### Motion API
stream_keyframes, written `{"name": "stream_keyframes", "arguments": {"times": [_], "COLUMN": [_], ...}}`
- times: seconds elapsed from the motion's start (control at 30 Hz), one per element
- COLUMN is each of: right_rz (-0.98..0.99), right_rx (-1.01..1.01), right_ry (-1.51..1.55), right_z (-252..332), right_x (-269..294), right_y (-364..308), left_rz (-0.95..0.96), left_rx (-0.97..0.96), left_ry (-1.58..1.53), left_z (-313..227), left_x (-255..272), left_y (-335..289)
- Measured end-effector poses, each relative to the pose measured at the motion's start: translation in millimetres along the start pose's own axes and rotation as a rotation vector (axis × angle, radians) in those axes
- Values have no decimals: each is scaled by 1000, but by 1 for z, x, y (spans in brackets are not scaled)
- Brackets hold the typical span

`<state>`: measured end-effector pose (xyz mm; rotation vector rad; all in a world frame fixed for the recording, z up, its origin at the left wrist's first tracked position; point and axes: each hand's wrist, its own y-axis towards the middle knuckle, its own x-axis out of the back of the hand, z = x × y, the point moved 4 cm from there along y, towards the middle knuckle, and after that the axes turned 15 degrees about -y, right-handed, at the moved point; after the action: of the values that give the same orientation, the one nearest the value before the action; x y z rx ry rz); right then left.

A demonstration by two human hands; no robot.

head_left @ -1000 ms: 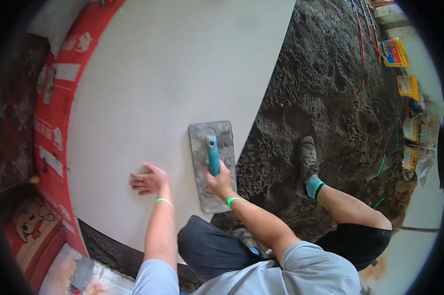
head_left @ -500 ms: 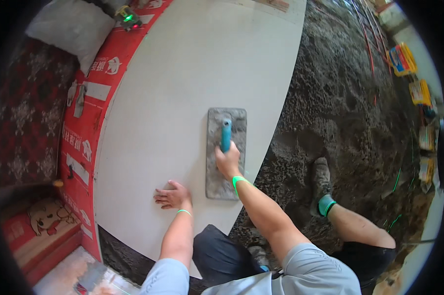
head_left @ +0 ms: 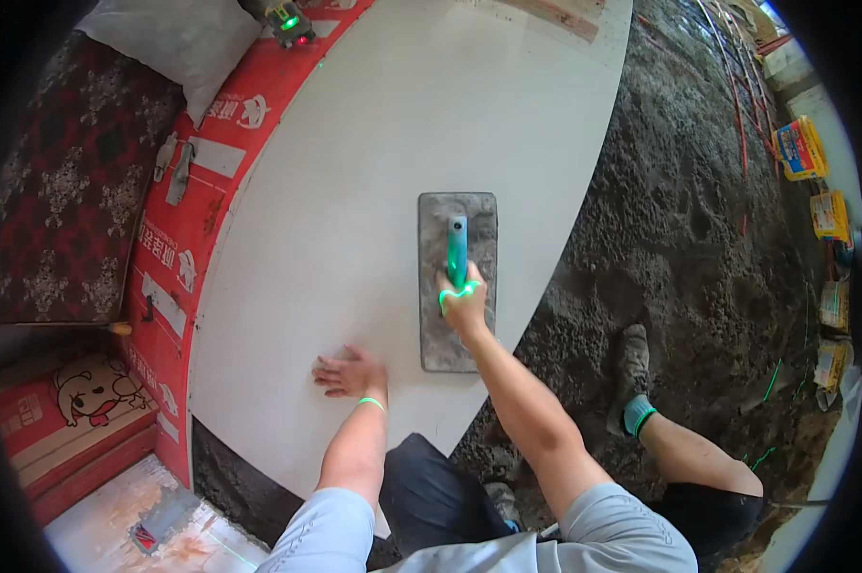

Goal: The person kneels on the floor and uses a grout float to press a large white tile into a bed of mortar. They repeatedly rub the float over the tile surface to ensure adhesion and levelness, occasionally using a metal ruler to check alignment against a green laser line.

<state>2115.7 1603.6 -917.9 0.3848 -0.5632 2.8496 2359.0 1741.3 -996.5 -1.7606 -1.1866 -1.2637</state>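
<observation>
My right hand (head_left: 465, 304) is wrapped round the blue-green handle (head_left: 457, 253) of a grey rectangular float (head_left: 436, 334). The float lies flat on a large pale slab (head_left: 326, 210), near its right edge. A bright green laser line crosses the back of that hand. To its left, my left hand (head_left: 351, 372) rests on the slab's near part with fingers stretched and apart, holding nothing. Its palm faces down, and another green line marks the wrist.
Dark, rough mortar (head_left: 660, 229) spreads along the right, with my shoe (head_left: 631, 368) on it. Red printed sheeting (head_left: 178, 239) borders the left edge, where a laser level (head_left: 287, 24) stands. Yellow packs (head_left: 801, 148) line the right wall. A patterned dark panel (head_left: 68, 191) lies at left.
The float and my right hand have shifted slightly forward over the slab. The laser line now crosses the right hand instead of its wrist. The view has turned a little.
</observation>
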Motion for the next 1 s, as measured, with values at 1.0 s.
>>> {"name": "stream_keyframes", "arguments": {"times": [1.0], "right_rz": [-194], "right_rx": [533], "right_ry": [-62], "right_z": [35], "right_x": [38], "right_y": [-38], "left_rz": [-122], "left_rx": [-25], "left_ry": [26], "left_z": [28], "left_x": [2], "left_y": [7]}}
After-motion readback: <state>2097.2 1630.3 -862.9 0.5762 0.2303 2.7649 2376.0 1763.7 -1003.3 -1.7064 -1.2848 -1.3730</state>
